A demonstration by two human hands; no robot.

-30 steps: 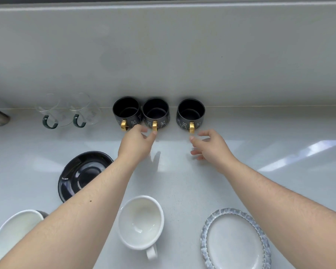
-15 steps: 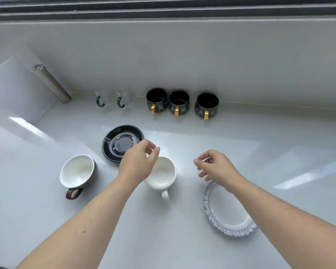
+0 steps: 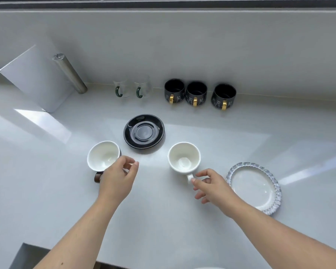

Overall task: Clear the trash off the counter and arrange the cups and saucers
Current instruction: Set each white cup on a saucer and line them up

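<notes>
Cups on white counter [image 3: 163,220]: white cup [image 3: 184,157] upright, empty, handle toward camera; right hand [image 3: 211,186] loosely curled, thumb and forefinger at that handle, grip unclear. Brown-handled cup [image 3: 103,156], white inside, left of it; left hand [image 3: 117,178] half-open over its near rim, holding nothing visible. Black saucer [image 3: 144,131] between and behind; blue-rimmed saucer [image 3: 254,188] far right.

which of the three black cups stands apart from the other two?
The rightmost black cup with the gold handle. A clear gap separates it from the middle black cup, which sits right up against the leftmost black cup by the back wall.
</notes>
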